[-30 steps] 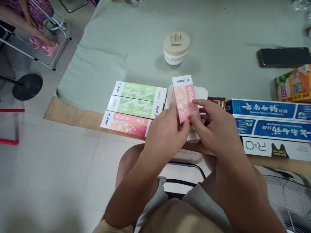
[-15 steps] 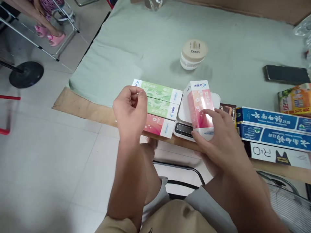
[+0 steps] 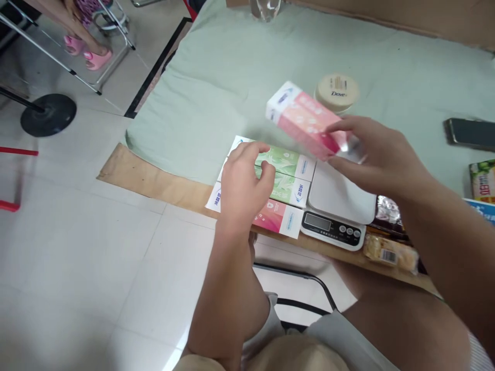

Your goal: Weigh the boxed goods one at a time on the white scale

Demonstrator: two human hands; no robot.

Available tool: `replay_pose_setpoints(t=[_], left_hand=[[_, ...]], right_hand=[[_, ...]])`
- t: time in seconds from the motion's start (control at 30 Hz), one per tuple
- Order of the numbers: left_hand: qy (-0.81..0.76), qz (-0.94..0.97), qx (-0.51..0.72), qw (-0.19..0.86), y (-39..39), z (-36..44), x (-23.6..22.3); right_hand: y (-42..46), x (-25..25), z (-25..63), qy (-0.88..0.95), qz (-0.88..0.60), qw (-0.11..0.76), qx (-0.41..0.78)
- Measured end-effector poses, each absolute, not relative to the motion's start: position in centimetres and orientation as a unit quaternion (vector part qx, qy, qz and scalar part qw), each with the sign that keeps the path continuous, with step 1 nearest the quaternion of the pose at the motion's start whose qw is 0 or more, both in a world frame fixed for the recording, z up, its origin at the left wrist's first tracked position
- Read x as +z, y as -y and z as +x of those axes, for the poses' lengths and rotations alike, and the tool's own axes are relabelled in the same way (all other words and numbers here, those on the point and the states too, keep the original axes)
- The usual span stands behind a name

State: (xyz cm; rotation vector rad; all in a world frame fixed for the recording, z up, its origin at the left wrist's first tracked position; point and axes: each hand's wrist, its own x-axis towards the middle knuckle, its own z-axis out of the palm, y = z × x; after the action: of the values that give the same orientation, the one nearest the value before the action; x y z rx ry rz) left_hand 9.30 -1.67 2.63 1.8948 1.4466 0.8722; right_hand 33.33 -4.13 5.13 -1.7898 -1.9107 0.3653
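My right hand (image 3: 371, 154) grips the lower end of a pink-and-white toothpaste box (image 3: 305, 121), holding it tilted in the air in front of a cream Dove jar (image 3: 337, 91). Below it lies a white kitchen scale (image 3: 340, 193) with a dark display panel, its plate bare. My left hand (image 3: 245, 178) hovers over the boxes left of the scale, fingers curled and thumb apart, with nothing visible in it. Under that hand two green toothpaste boxes (image 3: 286, 186) and a pink toothpaste box (image 3: 270, 215) lie side by side, partly covered by the hand.
Right of the scale lie a wrapped snack (image 3: 390, 253) and a shiny dark packet (image 3: 389, 211). A phone (image 3: 469, 134) and a colourful carton (image 3: 483, 180) are farther right. Green cloth (image 3: 201, 98) covers the table. A person's feet in pink sandals (image 3: 96, 59) show at upper left.
My right hand has lifted the pink box off the scale, up and away, tilting it. My left hand's thumb and fingers have spread apart. The view has shifted, moving the table items rightward.
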Motion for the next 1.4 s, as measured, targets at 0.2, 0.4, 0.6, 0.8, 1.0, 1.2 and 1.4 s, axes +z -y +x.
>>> replay_pose_setpoints(t=[0.2, 0.4, 0.6, 0.8, 1.0, 1.2, 1.4], left_hand=[[-0.56, 0.711, 0.288, 0.311, 0.9, 9.8, 2.0], [-0.56, 0.72, 0.279, 0.3, 0.6, 10.2, 1.3], [-0.559, 0.74, 0.255, 0.273, 0.5, 10.5, 0.8], [-0.566, 0.736, 0.256, 0.267, 0.5, 10.5, 0.8], [-0.572, 0.745, 0.222, 0.261, 0.6, 10.7, 0.9], [-0.591, 0.739, 0.199, 0.254, 0.7, 11.1, 1.0], [-0.59, 0.74, 0.2, 0.254, 0.7, 11.1, 1.1]], right_hand=[[-2.4, 3.0, 33.8, 0.772, -0.572, 0.176, 0.212], [-4.3, 3.3, 34.5, 0.713, -0.598, 0.162, 0.327], [-5.4, 3.0, 33.7, 0.716, -0.592, 0.129, 0.347], [-5.3, 1.3, 33.5, 0.675, -0.623, 0.15, 0.365], [-5.0, 0.3, 34.5, 0.661, -0.627, 0.188, 0.366], [-4.4, 1.0, 34.9, 0.693, -0.629, 0.091, 0.341], [-4.4, 1.5, 34.6, 0.697, -0.623, 0.075, 0.348]])
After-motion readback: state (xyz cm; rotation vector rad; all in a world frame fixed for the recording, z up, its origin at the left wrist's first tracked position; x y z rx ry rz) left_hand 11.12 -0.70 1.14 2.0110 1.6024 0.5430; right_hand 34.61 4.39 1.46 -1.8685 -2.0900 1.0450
